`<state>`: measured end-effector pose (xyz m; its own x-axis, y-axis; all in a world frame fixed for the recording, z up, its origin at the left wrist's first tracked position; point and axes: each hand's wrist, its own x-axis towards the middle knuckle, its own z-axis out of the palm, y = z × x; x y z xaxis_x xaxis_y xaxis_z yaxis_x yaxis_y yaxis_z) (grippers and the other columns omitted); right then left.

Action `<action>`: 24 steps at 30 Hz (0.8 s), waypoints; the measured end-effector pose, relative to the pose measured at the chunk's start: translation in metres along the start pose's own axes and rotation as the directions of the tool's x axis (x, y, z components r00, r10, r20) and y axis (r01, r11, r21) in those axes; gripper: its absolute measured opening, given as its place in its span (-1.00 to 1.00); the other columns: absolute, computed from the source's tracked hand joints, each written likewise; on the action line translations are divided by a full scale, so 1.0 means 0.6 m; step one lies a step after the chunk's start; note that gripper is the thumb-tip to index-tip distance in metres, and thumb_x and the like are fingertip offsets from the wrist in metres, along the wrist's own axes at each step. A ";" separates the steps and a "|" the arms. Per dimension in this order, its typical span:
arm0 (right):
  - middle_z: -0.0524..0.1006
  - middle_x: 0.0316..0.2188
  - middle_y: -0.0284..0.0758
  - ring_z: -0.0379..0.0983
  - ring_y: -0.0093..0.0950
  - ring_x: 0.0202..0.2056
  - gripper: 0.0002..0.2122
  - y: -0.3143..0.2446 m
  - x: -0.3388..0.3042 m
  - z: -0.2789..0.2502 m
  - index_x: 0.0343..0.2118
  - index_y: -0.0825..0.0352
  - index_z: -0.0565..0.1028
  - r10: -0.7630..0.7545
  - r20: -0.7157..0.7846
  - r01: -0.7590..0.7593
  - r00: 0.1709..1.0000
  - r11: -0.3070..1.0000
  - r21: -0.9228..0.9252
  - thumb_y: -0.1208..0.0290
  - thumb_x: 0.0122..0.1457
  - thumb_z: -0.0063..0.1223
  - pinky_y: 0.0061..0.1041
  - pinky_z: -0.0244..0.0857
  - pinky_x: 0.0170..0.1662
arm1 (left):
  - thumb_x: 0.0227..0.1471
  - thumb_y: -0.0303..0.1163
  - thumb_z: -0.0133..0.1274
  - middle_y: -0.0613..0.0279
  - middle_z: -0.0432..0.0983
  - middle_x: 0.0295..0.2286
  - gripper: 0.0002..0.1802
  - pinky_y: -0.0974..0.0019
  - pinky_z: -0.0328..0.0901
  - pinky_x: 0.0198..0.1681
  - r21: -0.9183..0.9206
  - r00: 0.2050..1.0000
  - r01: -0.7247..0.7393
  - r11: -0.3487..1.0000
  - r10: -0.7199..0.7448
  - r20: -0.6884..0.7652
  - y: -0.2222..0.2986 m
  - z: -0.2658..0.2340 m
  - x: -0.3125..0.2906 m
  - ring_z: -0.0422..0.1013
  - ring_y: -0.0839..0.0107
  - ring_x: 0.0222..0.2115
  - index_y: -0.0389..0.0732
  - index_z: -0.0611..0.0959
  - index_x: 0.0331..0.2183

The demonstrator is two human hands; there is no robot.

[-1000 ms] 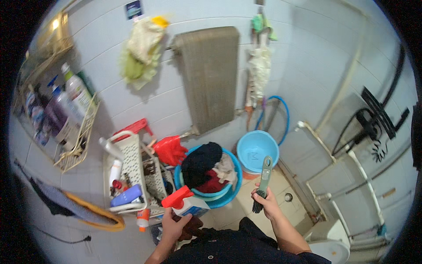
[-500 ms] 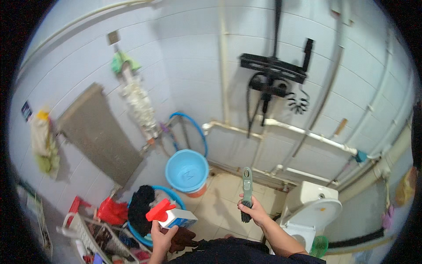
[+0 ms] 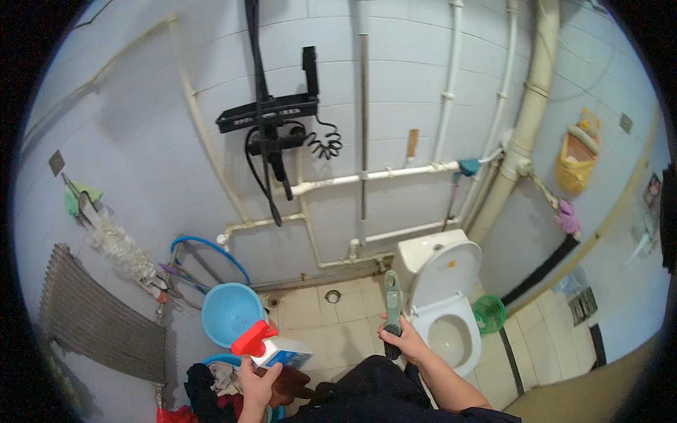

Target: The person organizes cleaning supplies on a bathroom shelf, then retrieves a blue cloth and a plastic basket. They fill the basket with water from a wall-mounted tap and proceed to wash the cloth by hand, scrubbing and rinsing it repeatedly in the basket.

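My left hand [image 3: 258, 384] is closed around a white spray bottle [image 3: 287, 351] with a red trigger head and a bluish label, tilted over on its side. The bottle is in front of the light-blue basin [image 3: 233, 310]. In my right hand [image 3: 407, 342] is a scrub brush [image 3: 392, 299], its grey-green handle pointing up and away and its dark bristles low by my fingers. Just right of that hand stands a white toilet [image 3: 451, 338] with its lid raised.
Clothes [image 3: 204, 388] fill a blue tub at the lower left. A floor drain [image 3: 332, 297] lies in the tiled floor. Black shower fittings [image 3: 271, 127] and white pipes [image 3: 381, 173] run along the far wall. Right of the toilet is a green basket [image 3: 489, 314].
My view has swung to the right, bringing the whole toilet and the right wall into sight. Both hands keep hold of the spray bottle and the scrub brush.
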<state>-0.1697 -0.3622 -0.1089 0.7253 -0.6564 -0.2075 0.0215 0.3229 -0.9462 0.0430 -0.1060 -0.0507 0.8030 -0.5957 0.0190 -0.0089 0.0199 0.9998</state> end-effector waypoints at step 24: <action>0.43 -0.34 -0.19 0.42 -0.33 -0.35 -0.75 0.090 -0.111 -0.088 -0.20 0.30 0.30 0.371 -0.122 -0.172 0.921 0.664 0.728 0.49 0.06 0.03 -0.33 0.43 -0.28 | -0.22 -0.53 0.20 0.21 0.36 -0.14 -0.29 0.33 0.21 -0.04 -0.052 0.970 0.027 0.998 -0.013 0.243 -0.037 -0.026 -0.023 0.33 0.41 -0.13 -0.29 0.28 0.01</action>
<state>-0.2529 -0.3370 -0.1593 0.5919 -0.5675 -0.5724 0.3905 0.8231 -0.4123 0.0415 -0.0858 -0.0736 0.6343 -0.7730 0.0077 0.0432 0.0454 0.9980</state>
